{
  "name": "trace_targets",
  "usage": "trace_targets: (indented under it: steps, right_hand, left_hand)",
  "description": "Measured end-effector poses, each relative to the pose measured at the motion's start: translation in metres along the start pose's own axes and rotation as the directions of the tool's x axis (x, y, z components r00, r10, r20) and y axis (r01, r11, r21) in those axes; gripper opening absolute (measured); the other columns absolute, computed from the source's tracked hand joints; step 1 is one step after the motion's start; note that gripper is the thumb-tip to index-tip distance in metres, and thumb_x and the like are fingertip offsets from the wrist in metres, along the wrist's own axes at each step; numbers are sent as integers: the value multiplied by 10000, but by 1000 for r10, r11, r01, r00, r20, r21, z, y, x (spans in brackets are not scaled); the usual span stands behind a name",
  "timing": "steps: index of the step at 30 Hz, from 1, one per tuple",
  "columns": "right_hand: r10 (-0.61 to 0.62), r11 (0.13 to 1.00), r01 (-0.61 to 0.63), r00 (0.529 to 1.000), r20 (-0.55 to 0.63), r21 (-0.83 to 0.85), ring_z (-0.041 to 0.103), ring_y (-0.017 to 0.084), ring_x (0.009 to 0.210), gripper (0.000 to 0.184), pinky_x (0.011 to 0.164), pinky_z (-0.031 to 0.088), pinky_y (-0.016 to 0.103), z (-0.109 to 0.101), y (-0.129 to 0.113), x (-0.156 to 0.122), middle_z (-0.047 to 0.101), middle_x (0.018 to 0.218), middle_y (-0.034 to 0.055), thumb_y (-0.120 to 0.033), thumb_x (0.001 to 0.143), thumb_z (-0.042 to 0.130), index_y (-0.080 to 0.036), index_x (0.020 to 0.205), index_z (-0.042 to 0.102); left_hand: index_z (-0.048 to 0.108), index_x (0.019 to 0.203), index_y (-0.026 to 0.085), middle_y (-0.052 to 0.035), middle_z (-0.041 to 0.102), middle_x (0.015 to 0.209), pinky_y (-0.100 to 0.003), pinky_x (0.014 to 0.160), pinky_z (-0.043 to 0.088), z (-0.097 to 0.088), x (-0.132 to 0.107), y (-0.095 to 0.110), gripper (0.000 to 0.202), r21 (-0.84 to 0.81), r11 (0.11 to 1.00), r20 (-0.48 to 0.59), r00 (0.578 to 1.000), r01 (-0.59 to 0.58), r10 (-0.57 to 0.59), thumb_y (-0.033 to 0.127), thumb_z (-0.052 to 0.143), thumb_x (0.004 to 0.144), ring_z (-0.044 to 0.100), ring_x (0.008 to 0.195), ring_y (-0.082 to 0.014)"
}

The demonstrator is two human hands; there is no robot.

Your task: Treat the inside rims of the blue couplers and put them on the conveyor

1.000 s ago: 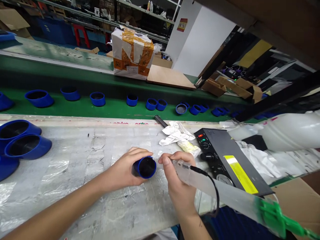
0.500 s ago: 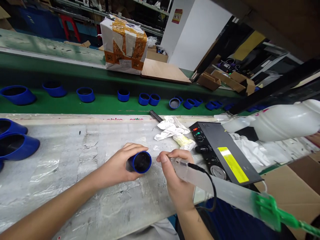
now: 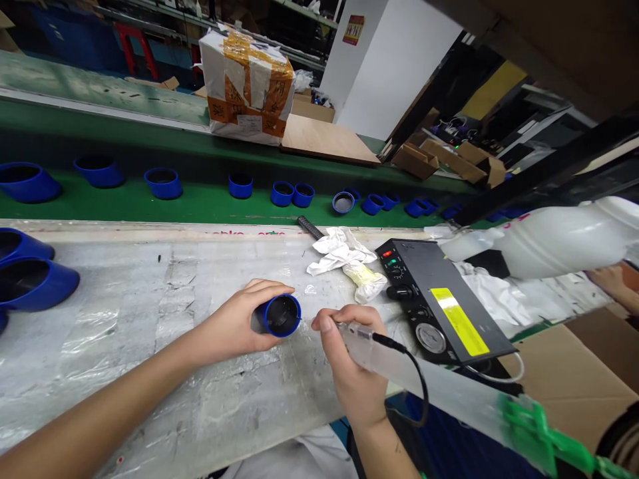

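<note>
Cup, round-mouthed, blue-rimmed and dark inside, is clasped between the thumb and fingers of the left hand, its opening tilted toward the near right, over the middle of a pale grey, film-covered desk; whether its base touches the surface cannot be told. The right hand, apart from the left and just right of the cup, is closed around a translucent plastic syringe, which slants down to the near right, where it ends in a green plastic fitting; fingers hide most of its tip. A black cable runs along the syringe and loops below it. To the right lies a black control box with a yellow label and a round gauge, crumpled white tissue just beyond its left side. More blue oval-mouthed cups cluster at the left edge, and others line a green belt on the far side.
</note>
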State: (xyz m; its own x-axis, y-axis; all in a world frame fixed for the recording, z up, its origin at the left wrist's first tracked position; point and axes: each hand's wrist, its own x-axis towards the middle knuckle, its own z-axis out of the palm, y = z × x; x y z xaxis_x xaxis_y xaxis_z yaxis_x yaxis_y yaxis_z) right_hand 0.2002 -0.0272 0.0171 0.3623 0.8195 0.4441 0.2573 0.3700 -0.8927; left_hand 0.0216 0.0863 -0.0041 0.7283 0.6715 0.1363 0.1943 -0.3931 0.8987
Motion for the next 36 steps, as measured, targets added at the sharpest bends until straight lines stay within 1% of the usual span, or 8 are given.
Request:
trace_targets:
  steps: [5,9,17,22,27,31,34,36]
  right_hand:
    - [10,999,-9,1000,4,-35,713,145,820,158,789,546,251,1,-4,-7,734,919,-53,-159,1035,695,-286,1023,602]
    - [13,999,-13,1000,15,-38,713,145,801,153,773,545,251,3,-6,-12,735,919,-53,-167,1033,696,-288,1014,604]
    - [33,997,-31,999,37,-68,726,186,785,127,761,545,299,6,-7,-18,746,896,-28,-207,1026,707,-278,997,607]
    - [79,994,-76,996,35,-82,722,201,807,128,786,539,324,8,-6,-23,744,924,-3,-222,1016,733,-265,997,614]
    - [94,994,-91,994,49,-53,722,194,794,127,752,530,311,12,-8,-23,748,926,-9,-233,1020,735,-271,1002,615]
    - [131,991,-129,990,45,-47,710,204,794,137,757,532,327,16,-9,-21,749,934,8,-237,1009,748,-265,998,614]
    - [118,993,-116,991,61,-27,695,199,765,141,708,524,311,19,-8,-19,750,929,10,-226,1006,748,-267,1006,613]
    - [101,995,-100,992,72,-10,699,192,761,140,703,523,299,21,-8,-16,748,918,0,-211,1008,741,-269,1011,613]
  left_hand:
    - [652,1377,218,-101,650,1413,-477,1185,491,-1,0,3,584,7,1000,2,1000,-1,1,306,812,822,568,1371,-326]
    - [651,1375,217,-101,643,1426,-469,1192,482,-2,0,3,576,6,1000,4,1000,-14,14,298,813,828,568,1373,-315]
    - [656,1369,233,-98,650,1421,-470,1198,476,-2,-1,0,571,15,999,-7,999,-44,44,292,824,827,571,1373,-319]
    - [666,1365,241,-98,657,1417,-478,1195,477,-3,-1,1,573,8,999,-4,999,-53,53,271,826,816,577,1371,-324]
    - [673,1360,240,-99,661,1412,-486,1192,474,-5,0,1,592,-2,999,10,999,-43,43,264,838,792,577,1370,-331]
    - [672,1358,223,-107,656,1415,-482,1192,472,-5,0,2,596,-18,999,16,999,-32,32,259,832,785,576,1366,-328]
    - [670,1362,236,-100,656,1415,-481,1184,481,-6,-1,3,596,-23,999,24,999,-26,26,262,836,790,575,1366,-330]
    - [672,1361,247,-93,658,1409,-477,1176,490,-6,-1,3,596,-22,999,27,999,-28,28,258,841,790,580,1360,-333]
